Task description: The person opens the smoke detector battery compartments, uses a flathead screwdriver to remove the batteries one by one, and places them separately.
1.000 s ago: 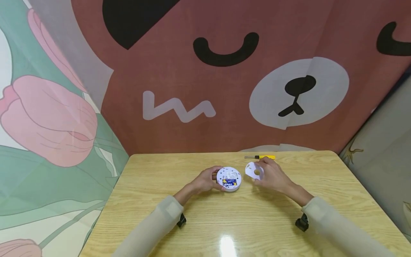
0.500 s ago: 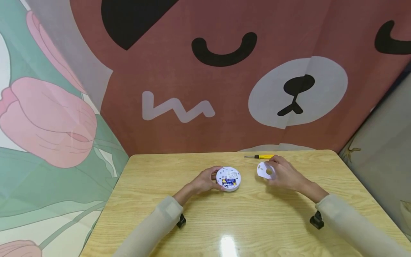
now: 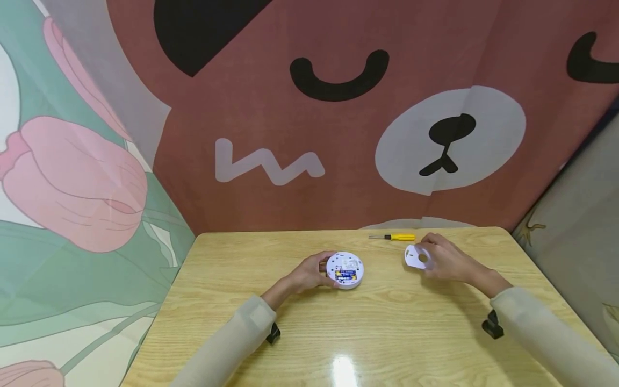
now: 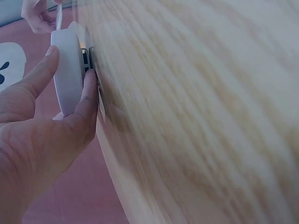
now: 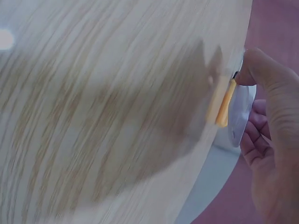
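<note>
A round white smoke detector [image 3: 344,263] faces up, with a blue and yellow battery showing in its recess. My left hand [image 3: 307,272] grips it at its left side; in the left wrist view the thumb is on one face of the smoke detector [image 4: 68,70] and a finger lies on the other side, close to the table. To the right, my right hand [image 3: 447,260] pinches a thin white mounting plate [image 3: 412,259] with a round hole in it. In the right wrist view the plate [image 5: 238,116] is seen nearly edge-on, held above the table.
A screwdriver [image 3: 401,237] with a yellow handle lies near the back edge of the wooden table [image 3: 367,328]. Printed cloth [image 3: 271,204] hangs right behind the table, with more hangings on both sides.
My right hand has moved to the right with the mounting plate, away from the smoke detector, and the screwdriver's whole handle shows again. My left hand has stayed in place.
</note>
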The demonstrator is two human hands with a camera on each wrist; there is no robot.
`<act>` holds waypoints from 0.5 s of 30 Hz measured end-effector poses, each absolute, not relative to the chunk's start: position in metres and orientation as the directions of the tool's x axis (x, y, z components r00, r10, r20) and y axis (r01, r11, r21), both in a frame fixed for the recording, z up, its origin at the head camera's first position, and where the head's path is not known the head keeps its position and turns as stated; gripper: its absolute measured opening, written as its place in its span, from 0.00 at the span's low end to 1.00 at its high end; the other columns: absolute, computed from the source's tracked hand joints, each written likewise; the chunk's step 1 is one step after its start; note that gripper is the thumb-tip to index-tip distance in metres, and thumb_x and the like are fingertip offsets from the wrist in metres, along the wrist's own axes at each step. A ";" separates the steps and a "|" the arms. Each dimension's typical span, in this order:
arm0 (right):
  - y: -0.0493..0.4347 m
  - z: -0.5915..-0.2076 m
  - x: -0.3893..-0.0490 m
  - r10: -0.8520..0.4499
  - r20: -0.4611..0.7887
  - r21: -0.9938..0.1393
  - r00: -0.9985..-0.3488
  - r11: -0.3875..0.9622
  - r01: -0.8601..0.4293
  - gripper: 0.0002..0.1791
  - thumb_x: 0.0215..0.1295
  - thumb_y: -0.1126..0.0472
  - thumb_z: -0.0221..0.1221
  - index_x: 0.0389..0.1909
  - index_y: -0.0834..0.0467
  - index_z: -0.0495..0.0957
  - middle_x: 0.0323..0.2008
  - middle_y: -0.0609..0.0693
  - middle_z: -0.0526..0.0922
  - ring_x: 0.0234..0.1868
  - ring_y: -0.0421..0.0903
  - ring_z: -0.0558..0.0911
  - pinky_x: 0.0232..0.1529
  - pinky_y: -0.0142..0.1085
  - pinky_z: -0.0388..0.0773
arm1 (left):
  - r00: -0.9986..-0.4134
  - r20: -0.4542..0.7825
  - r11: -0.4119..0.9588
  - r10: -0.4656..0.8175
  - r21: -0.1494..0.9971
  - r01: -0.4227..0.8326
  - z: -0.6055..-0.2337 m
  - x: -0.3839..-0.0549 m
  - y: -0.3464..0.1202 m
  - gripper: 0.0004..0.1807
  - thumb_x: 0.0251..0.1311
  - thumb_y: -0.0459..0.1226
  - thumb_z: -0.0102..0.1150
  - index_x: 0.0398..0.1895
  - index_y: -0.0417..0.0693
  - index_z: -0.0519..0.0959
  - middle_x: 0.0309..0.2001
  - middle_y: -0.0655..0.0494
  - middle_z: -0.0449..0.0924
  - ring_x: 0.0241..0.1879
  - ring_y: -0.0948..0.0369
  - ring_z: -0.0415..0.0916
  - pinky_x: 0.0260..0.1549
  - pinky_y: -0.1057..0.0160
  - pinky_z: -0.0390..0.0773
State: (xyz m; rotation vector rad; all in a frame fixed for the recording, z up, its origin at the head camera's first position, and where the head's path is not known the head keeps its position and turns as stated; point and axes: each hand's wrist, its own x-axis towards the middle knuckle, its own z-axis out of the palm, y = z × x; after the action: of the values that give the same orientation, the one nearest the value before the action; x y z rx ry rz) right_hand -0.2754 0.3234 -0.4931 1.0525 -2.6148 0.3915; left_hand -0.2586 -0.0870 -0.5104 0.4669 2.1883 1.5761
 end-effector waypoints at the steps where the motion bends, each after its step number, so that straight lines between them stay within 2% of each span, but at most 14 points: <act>1: 0.326 -0.494 -0.276 -0.630 0.359 -0.136 -0.688 0.694 -0.707 0.33 0.34 0.64 0.80 0.48 0.70 0.85 0.42 0.57 0.81 0.41 0.51 0.79 0.39 0.48 0.84 | -0.863 -0.130 0.307 0.488 0.951 0.030 -0.511 -0.259 -0.087 0.47 0.54 0.23 0.77 0.78 0.39 0.66 0.69 0.43 0.76 0.69 0.47 0.75 0.66 0.56 0.79; 15: 0.354 -0.503 -0.284 -0.601 0.223 -0.178 -0.767 0.749 -0.638 0.36 0.36 0.63 0.81 0.52 0.70 0.84 0.45 0.56 0.79 0.44 0.51 0.78 0.43 0.50 0.82 | -0.864 -0.130 0.292 0.486 0.956 0.020 -0.513 -0.259 -0.088 0.47 0.54 0.22 0.77 0.78 0.38 0.66 0.70 0.43 0.76 0.69 0.47 0.74 0.65 0.57 0.80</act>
State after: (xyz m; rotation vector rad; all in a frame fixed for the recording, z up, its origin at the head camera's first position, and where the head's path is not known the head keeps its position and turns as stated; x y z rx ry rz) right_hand -0.2837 0.3540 -0.5025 0.9968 -2.7946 0.3674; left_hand -0.2590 -0.0876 -0.5126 0.4545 2.1696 1.5966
